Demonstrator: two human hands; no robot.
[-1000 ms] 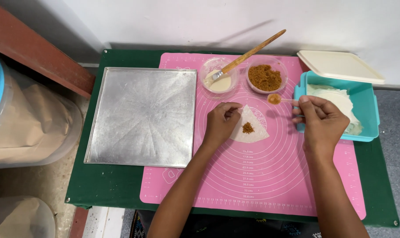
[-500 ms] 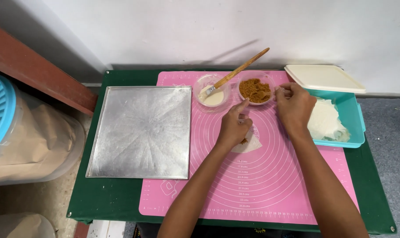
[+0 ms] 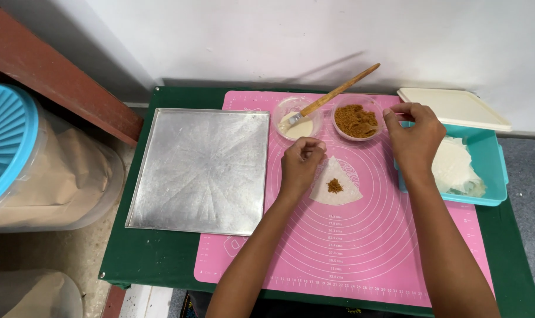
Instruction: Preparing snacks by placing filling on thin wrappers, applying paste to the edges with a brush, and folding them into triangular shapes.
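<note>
Since half a second ago your right hand (image 3: pixel 416 136) has drawn back from the small clear bowl of brown crumbly filling (image 3: pixel 355 119) and now hovers at upper right of the frame, between that bowl and the turquoise plastic box of pale wrapper sheets (image 3: pixel 477 171); its fingers are pinched narrow, and whether they hold anything you cannot tell. Your left hand (image 3: pixel 300 165) stays near the frame's centre, fingers curled narrow with the tips at the upper left edge of the white triangular pastry wrapper (image 3: pixel 337 187), which lies flat on the pink silicone baking mat (image 3: pixel 361 247) with a small mound of brown filling in its middle. Just above that hand sits the small clear bowl of white paste (image 3: pixel 297 121) with a wooden-handled brush (image 3: pixel 335 94) leaning in it, its handle pointing to the upper right. Left of the mat lies the square silver metal tray (image 3: pixel 199 168), on the green-covered counter (image 3: pixel 143 259). Behind the turquoise box rests its cream rectangular lid (image 3: pixel 453 108).
</note>
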